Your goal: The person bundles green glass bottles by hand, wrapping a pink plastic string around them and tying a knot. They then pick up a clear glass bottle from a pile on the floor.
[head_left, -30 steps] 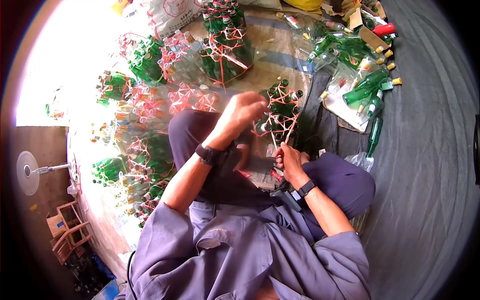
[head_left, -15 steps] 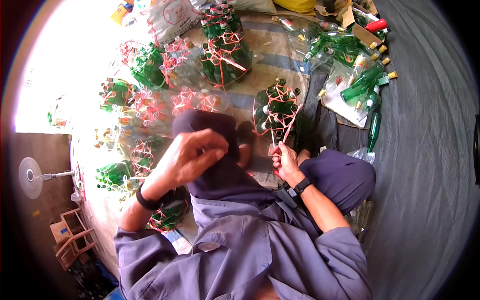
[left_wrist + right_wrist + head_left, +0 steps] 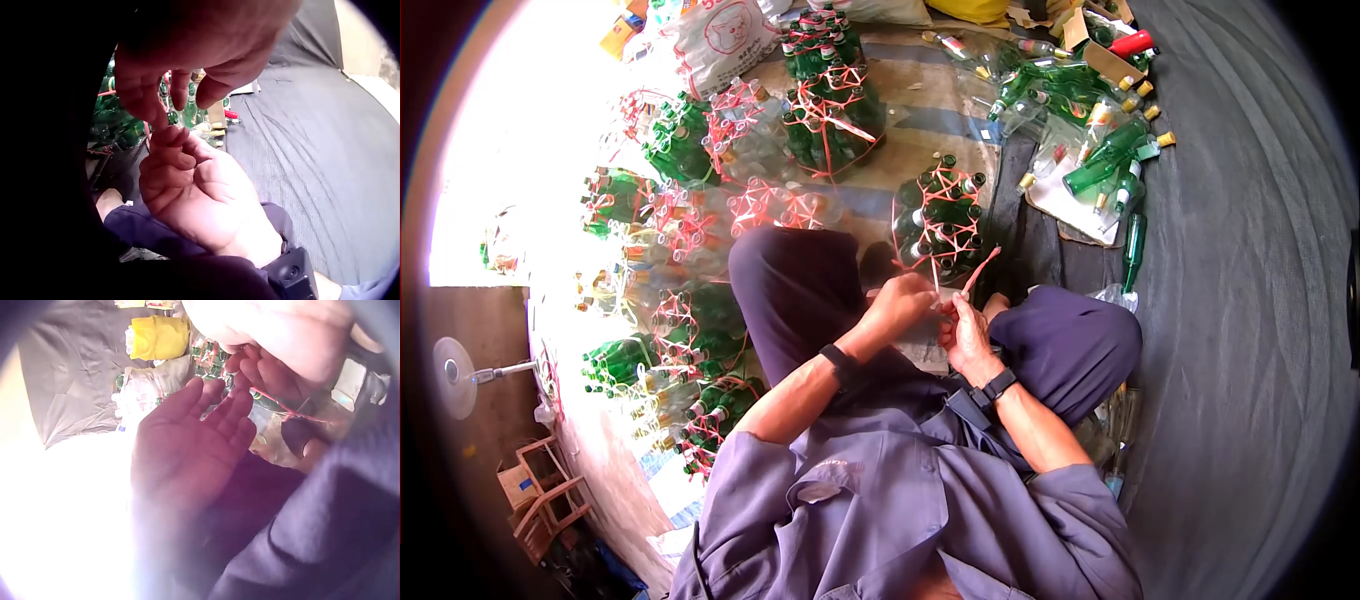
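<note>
A tied bundle of green glass bottles [image 3: 940, 215] laced with red string stands on the floor just beyond my knees. A loose end of the red string [image 3: 980, 268] runs from it down to my right hand [image 3: 968, 330], whose curled fingers pinch it. The right wrist view shows that hand [image 3: 281, 344] with the string [image 3: 294, 409] trailing from its fingertips. My left hand [image 3: 905, 300] meets the right one fingertip to fingertip. Its palm [image 3: 187, 444] faces up with the fingers nearly straight, and I see no string in it. The left wrist view shows the left fingers [image 3: 181, 87] above the curled right hand [image 3: 187, 187].
Several more string-tied bottle bundles [image 3: 830, 100] crowd the floor to the left and ahead. Loose green bottles [image 3: 1100, 150] lie on cardboard at the back right. A grey mat [image 3: 1250, 300] covers the right side. A fan [image 3: 455, 365] and wooden crates [image 3: 540, 490] stand at the left.
My left hand was over the bundle, swung out to the left, and has now come back to meet the right hand. The right hand stayed at the string.
</note>
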`<state>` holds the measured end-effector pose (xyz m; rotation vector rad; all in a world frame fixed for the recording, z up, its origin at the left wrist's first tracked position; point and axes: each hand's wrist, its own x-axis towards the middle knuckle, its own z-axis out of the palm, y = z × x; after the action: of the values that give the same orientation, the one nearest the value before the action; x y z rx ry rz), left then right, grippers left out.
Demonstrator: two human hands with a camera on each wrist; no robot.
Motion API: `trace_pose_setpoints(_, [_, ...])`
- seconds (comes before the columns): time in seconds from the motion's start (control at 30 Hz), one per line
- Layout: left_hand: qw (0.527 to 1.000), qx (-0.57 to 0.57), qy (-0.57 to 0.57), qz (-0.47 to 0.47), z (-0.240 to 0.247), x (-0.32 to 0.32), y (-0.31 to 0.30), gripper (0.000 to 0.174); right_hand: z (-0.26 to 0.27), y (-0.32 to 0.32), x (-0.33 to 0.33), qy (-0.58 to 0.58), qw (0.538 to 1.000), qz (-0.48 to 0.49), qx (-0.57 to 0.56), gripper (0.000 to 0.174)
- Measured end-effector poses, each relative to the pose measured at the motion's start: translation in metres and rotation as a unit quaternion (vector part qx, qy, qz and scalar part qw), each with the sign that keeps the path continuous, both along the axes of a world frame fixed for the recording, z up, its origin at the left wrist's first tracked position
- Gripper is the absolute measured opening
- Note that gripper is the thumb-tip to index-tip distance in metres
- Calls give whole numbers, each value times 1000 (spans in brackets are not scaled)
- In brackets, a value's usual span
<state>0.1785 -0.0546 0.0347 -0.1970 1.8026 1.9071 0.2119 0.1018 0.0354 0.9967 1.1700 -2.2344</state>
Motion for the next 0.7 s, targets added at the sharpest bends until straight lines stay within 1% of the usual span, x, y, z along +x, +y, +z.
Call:
trace_pose_setpoints(0.07, [1000, 6, 5, -5, -14, 0, 3, 16, 4, -4, 3, 0, 999, -26, -31, 29])
trace_pose_setpoints(0.13, [999, -39, 31, -17, -14, 0, 7, 23, 11, -9, 3, -14, 999, -40, -35, 28])
trace_pose_setpoints(0.17, [999, -38, 32, -16, -14, -1, 8, 23, 13, -11, 3, -28, 997, -54, -39, 28])
trace_pose_setpoints(0.23, [999, 15, -42, 2, -8, -2, 10, 22, 13, -13, 3, -25, 997, -53, -43, 27])
trace_pose_setpoints(0.27, [999, 16, -43, 1, -15, -1, 12, 22, 13, -12, 4, -22, 997, -52, -48, 27])
trace_pose_setpoints(0.33, [998, -12, -23, 65, -32, -1, 14, 19, -4, -9, 6, -19, 998, -39, -40, 27])
trace_pose_setpoints(0.37, [998, -12, -23, 64, -36, -1, 14, 19, -14, -7, 8, -15, 999, -24, -34, 26])
trace_pose_setpoints(0.43, [996, 56, -65, 28, -35, -2, 15, 16, -12, -9, 9, -10, 998, -35, -43, 26])
trace_pose_setpoints(0.5, [995, 76, -67, 21, -31, -1, 19, 13, -10, -11, 9, -6, 998, -45, -52, 26])
trace_pose_setpoints(0.57, [993, 94, -70, 12, -24, -1, 20, 11, -7, -11, 8, -19, 995, -78, -65, 24])
trace_pose_setpoints(0.63, [983, 114, -135, 54, -9, -2, 22, 8, -12, -7, 10, -16, 995, -69, -74, 24])
trace_pose_setpoints(0.7, [984, 107, -124, 64, -9, -3, 23, 8, -10, -5, 11, -13, 994, -62, -84, 23])
